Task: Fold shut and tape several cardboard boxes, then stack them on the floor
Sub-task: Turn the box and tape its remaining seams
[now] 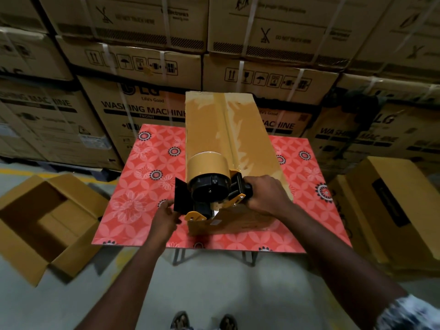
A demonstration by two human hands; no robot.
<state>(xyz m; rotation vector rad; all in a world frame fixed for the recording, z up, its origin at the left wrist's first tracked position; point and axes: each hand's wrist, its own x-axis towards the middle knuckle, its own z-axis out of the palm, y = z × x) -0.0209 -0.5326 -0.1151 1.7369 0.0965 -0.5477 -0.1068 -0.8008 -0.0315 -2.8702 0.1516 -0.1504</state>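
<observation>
A long cardboard box (pixel 214 129) lies on the red patterned table (pixel 142 186), its flaps shut and brown tape running along the top seam. My right hand (pixel 266 194) grips the handle of a tape dispenser (pixel 209 184) with a brown tape roll, held at the box's near end. My left hand (pixel 166 215) holds the near left corner of the box, just beside the dispenser's black guard. The dispenser's yellow front sits at the box's near top edge.
An open empty cardboard box (pixel 42 222) lies on the floor to the left. A closed box (pixel 390 210) stands on the floor to the right. Stacked washing machine cartons (pixel 142 67) form a wall behind the table. My feet (pixel 204 321) stand on grey floor.
</observation>
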